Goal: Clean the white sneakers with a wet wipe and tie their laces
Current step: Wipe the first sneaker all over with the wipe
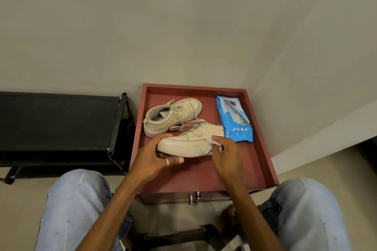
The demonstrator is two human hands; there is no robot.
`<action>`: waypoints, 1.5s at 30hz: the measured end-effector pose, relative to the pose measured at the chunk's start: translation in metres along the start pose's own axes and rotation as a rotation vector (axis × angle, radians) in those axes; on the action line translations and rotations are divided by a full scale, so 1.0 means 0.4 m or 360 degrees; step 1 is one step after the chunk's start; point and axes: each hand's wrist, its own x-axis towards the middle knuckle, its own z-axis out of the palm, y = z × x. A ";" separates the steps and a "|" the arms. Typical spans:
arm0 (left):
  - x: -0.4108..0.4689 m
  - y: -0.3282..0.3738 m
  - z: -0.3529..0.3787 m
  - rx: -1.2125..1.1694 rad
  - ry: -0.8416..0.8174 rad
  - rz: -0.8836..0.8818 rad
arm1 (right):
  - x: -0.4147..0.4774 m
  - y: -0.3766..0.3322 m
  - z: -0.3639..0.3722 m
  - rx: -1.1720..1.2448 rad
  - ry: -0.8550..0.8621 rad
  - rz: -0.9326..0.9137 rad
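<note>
The near white sneaker [183, 142] sits in the middle of the red tray-top table [193, 175]. The left hand [151, 157] grips one end and the right hand [226, 153] pinches a wet wipe [206, 147] against its side. The second sneaker [173, 116] lies at the table's back left, the blue wipes pack [234, 120] at its back right.

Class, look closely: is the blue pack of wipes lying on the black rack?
No, the blue pack of wipes lies inside the red tray.

Sneakers [179, 126] left of wipes pack [234, 120]
</note>
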 end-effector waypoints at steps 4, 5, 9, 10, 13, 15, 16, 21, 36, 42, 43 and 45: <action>0.005 -0.003 -0.001 -0.0023 -0.0006 0.0024 | -0.080 -0.089 0.054 -0.0012 0.0059 -0.0414; 0.004 -0.003 -0.004 0.0016 -0.0020 0.0059 | -0.098 -0.110 0.063 -0.0034 0.0047 -0.0478; -0.005 -0.004 -0.011 0.0167 -0.0110 0.0264 | -0.143 -0.178 0.090 -0.0256 -0.0135 -0.0714; -0.004 -0.006 -0.008 0.0204 -0.0125 0.0305 | -0.149 -0.192 0.096 -0.0341 -0.0179 -0.0751; 0.000 0.003 -0.002 0.0384 -0.0128 0.0243 | -0.174 -0.231 0.111 -0.0476 -0.0236 -0.0823; 0.002 0.007 -0.004 0.0405 -0.0169 0.0187 | -0.194 -0.247 0.115 -0.0526 -0.0275 -0.0900; 0.004 0.006 -0.005 0.0403 -0.0175 0.0203 | -0.199 -0.247 0.115 -0.0556 -0.0305 -0.0937; 0.002 -0.019 -0.010 0.0266 -0.0133 0.0306 | -0.185 -0.180 0.086 -0.0428 -0.0155 -0.0936; 0.006 -0.008 -0.005 0.0217 -0.0023 0.0420 | -0.172 -0.206 0.151 -0.0348 -0.0184 -0.0983; 0.010 0.003 -0.005 0.0100 -0.0145 0.0365 | -0.136 -0.062 0.059 0.0083 0.0060 -0.0725; 0.011 0.004 -0.002 0.0070 -0.0155 0.0357 | -0.129 -0.047 0.055 0.0167 0.0072 -0.0582; 0.010 0.004 0.001 0.0021 -0.0160 0.0334 | -0.120 -0.033 0.053 0.0231 0.0107 -0.0391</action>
